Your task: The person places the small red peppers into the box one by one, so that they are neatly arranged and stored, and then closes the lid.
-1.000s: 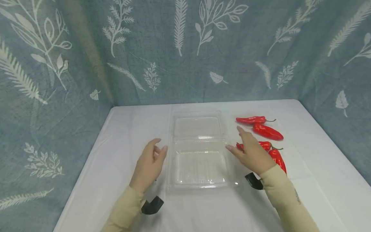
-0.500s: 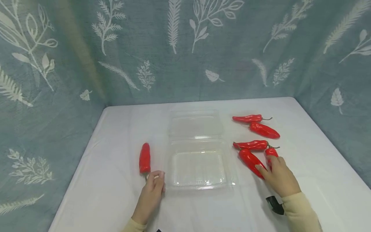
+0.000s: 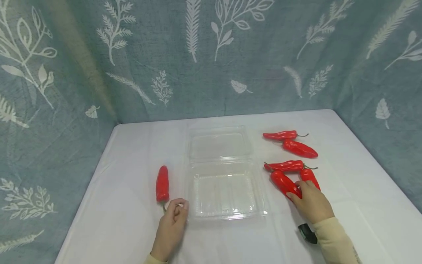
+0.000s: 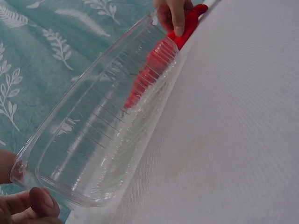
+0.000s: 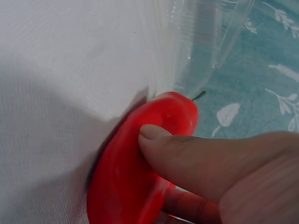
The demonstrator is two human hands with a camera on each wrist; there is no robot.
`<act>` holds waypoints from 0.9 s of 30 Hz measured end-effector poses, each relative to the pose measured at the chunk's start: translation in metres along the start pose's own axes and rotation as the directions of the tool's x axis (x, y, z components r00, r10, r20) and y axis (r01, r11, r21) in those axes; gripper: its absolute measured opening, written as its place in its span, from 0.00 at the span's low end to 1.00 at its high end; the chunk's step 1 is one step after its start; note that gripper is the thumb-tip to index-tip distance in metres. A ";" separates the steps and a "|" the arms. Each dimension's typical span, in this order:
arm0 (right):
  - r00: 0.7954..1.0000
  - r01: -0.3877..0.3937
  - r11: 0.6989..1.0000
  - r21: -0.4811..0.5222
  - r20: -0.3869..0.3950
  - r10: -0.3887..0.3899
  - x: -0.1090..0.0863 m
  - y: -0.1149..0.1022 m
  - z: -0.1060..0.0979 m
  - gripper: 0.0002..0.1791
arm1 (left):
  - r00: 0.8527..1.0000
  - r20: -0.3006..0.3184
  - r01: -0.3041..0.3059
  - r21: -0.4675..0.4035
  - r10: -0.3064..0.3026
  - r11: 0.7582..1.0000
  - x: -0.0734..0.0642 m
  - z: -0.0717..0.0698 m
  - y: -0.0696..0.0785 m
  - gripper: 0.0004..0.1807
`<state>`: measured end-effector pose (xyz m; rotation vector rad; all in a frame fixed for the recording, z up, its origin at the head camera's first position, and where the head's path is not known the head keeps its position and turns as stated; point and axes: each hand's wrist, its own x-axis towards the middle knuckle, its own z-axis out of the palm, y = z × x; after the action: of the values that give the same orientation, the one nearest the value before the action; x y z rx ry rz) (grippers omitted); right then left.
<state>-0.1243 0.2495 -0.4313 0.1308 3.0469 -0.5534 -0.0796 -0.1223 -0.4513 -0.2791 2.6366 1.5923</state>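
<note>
A clear plastic clamshell container (image 3: 227,194) lies opened out flat on the white table, its lid (image 3: 219,145) folded back. My left hand (image 3: 171,225) holds the container's near left corner; in the left wrist view the thumb (image 4: 44,201) sits right at the rim. On the right, my right hand (image 3: 311,201) grips a red pepper (image 3: 282,182), the thumb (image 5: 161,144) pressing its glossy side in the right wrist view. The pepper's underside and some of the fingers are hidden. Another red pepper (image 3: 162,184) lies left of the container, its stem towards the left hand.
Beside the held pepper lie two more red peppers, one crosswise (image 3: 290,165) and one slanting (image 3: 309,176). Farther back are a thin red pepper (image 3: 280,135) and a wider one (image 3: 300,148). A blue-green leaf-patterned curtain (image 3: 141,44) surrounds the table (image 3: 132,154).
My left hand has come down and inward to the container's corner, uncovering the left pepper. My right hand has moved from beside the container to the right-hand peppers and taken hold of one.
</note>
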 end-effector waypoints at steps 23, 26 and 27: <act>0.940 0.313 0.944 0.107 -0.175 -0.292 0.003 -0.048 -0.054 0.25 | 0.996 -0.070 -0.048 0.004 0.048 0.999 -0.001 0.002 -0.005 0.12; 0.920 0.375 0.923 0.089 -0.156 -0.359 0.008 -0.064 -0.060 0.24 | 0.996 -0.070 -0.053 0.009 0.054 0.999 -0.001 0.002 -0.006 0.12; 0.912 0.396 0.915 0.078 -0.148 -0.383 0.010 -0.070 -0.061 0.24 | 0.996 -0.072 -0.056 0.010 0.057 0.998 -0.001 0.002 -0.006 0.12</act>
<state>-0.1423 0.2068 -0.3509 -0.4711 3.1816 -0.7562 -0.0776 -0.1232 -0.4578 -0.2694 2.7280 1.6176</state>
